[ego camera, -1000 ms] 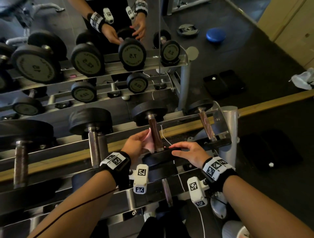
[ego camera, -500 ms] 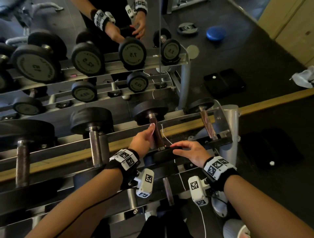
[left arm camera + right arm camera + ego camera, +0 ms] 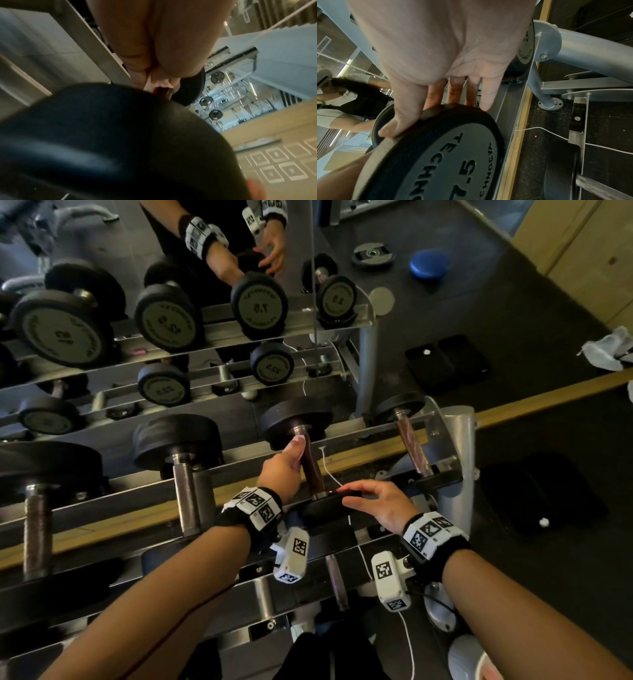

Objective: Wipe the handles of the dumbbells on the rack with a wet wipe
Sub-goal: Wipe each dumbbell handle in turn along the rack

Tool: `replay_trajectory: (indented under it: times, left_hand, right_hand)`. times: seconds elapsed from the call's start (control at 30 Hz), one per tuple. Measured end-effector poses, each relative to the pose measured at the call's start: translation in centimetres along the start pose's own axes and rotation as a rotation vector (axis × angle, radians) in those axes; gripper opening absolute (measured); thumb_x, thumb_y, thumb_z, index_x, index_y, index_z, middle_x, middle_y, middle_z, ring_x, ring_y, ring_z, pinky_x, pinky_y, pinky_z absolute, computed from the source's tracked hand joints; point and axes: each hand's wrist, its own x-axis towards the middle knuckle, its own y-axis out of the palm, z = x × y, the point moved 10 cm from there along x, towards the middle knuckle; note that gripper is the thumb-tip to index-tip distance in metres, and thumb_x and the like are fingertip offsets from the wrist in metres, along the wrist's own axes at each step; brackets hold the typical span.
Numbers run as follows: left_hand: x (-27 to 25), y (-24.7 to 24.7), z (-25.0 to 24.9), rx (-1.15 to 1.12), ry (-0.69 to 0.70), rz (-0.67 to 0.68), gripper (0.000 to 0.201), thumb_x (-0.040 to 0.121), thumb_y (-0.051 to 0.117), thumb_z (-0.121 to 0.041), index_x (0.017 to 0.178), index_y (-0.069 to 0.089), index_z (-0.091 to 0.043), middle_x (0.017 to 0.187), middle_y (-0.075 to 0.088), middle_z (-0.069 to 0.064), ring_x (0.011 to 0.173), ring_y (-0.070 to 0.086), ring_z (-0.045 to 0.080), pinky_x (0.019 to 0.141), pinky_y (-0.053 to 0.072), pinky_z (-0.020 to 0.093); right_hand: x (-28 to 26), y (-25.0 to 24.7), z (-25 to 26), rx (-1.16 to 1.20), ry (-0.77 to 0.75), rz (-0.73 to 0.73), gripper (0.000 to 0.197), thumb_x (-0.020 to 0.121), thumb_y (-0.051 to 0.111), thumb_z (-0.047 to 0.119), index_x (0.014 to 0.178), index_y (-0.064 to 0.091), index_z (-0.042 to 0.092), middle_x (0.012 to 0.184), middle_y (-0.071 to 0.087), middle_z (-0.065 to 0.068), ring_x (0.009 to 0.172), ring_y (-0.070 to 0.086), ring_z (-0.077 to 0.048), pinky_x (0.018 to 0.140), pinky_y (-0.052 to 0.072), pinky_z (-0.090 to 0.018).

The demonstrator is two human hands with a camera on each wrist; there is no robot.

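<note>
Left hand (image 3: 286,470) wraps wipe around the handle (image 3: 311,467) of the rack's (image 3: 455,440) second dumbbell from 3 o'clock; right hand (image 3: 380,501), fingers straight, steadies its near head (image 3: 436,148). Heavy, rigid, likely prone to rolling; brace at the head.

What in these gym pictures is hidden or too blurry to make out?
- Wet wipe: hidden inside the left hand in the head view; blurred in the left wrist view.
- Handle: partly covered by that hand.
- Near weight head: a dark blur, left wrist view.
- Right hand: fingertips hidden behind the disc.
</note>
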Motion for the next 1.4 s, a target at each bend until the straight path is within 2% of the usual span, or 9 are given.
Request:
replay_trajectory:
  times: [0.13,0.27,0.37,0.53,0.67,0.87,1.03,1.13,1.4]
  left_hand:
    - [-1.6,0.5,-0.1,0.238,0.105,0.071,0.041,0.105,0.038,-0.035,0.144,0.04,-0.048,0.141,0.056,0.0,0.129,0.054,0.024,0.107,0.038,0.027]
    - [-3.5,1.1,0.6,-0.123,0.015,0.156,0.03,0.099,0.052,-0.049,0.12,0.07,-0.038,0.123,0.07,-0.003,0.112,0.065,0.008,0.096,0.043,0.016]
    - [-4.8,1.6,0.8,-0.242,-0.099,0.299,0.032,0.093,0.057,-0.057,0.103,0.077,-0.034,0.105,0.075,-0.006,0.098,0.069,0.006,0.092,0.052,0.028]
    - [-5.9,0.9,-1.0,-0.435,-0.129,0.488,0.038,0.098,0.045,0.007,0.121,0.061,-0.018,0.106,0.076,0.001,0.099,0.071,0.01,0.077,0.056,0.02]
    - [-6.1,-1.8,-2.4,-0.485,-0.026,0.369,0.061,0.093,0.041,0.018,0.145,0.041,-0.014,0.131,0.061,0.023,0.116,0.061,0.034,0.096,0.05,0.042]
    - [-5.9,-3.1,-4.4,-0.495,0.095,0.284,0.063,0.086,0.034,0.028,0.141,0.038,-0.004,0.12,0.06,0.028,0.104,0.059,0.03,0.082,0.052,0.029]
    - [-5.6,-3.2,-4.7,-0.466,0.093,0.163,0.055,0.084,0.039,0.028,0.133,0.04,0.001,0.101,0.056,0.013,0.086,0.055,0.019,0.073,0.047,0.021]
    - [-5.3,-2.9,-4.2,-0.5,0.063,0.095,0.049,0.088,0.045,0.023,0.124,0.044,-0.01,0.1,0.056,0.008,0.088,0.055,0.021,0.081,0.05,0.037]
    - [-5.2,-2.0,-2.6,-0.534,-0.097,-0.153,0.051,0.079,0.076,0.003,0.115,0.051,-0.024,0.1,0.065,0.003,0.094,0.065,0.024,0.082,0.057,0.039]
  right_hand:
    - [0.0,0.0,0.2,-0.035,-0.006,0.009,0.025,0.077,0.076,0.046,0.101,0.073,0.044,0.112,0.069,0.014,0.119,0.056,-0.014,0.111,0.038,-0.048]
    - [0.0,-0.1,0.4,-0.062,0.007,0.003,0.026,0.076,0.076,0.047,0.101,0.073,0.045,0.114,0.068,0.013,0.119,0.057,-0.015,0.109,0.041,-0.048]
    - [-0.2,-0.1,0.5,-0.074,0.012,-0.004,0.022,0.08,0.075,0.042,0.102,0.073,0.044,0.11,0.07,0.014,0.114,0.06,-0.012,0.107,0.044,-0.044]
    - [-1.0,0.2,1.4,-0.035,0.03,-0.011,0.019,0.084,0.074,0.031,0.101,0.074,0.04,0.102,0.073,0.014,0.103,0.068,-0.01,0.096,0.053,-0.032]
    - [-1.3,0.3,2.3,-0.055,0.041,-0.044,0.025,0.085,0.074,0.021,0.11,0.073,0.024,0.109,0.073,0.001,0.109,0.065,-0.018,0.104,0.047,-0.041]
    - [-0.3,1.0,7.6,0.007,-0.076,-0.041,0.048,0.085,0.071,0.001,0.13,0.058,0.01,0.129,0.062,-0.005,0.123,0.056,-0.017,0.11,0.04,-0.034]
    - [1.3,1.8,8.7,0.014,-0.076,-0.018,0.027,0.083,0.073,0.0,0.108,0.066,-0.001,0.099,0.067,-0.013,0.095,0.061,-0.022,0.094,0.048,-0.035]
    - [1.8,0.8,8.8,0.027,-0.093,-0.045,0.017,0.083,0.072,-0.002,0.097,0.066,0.004,0.091,0.065,-0.011,0.088,0.059,-0.021,0.084,0.048,-0.031]
    - [4.0,-1.0,7.0,0.136,0.092,0.107,0.025,0.088,0.06,-0.009,0.099,0.053,0.012,0.103,0.061,-0.02,0.09,0.065,-0.029,0.064,0.06,-0.036]
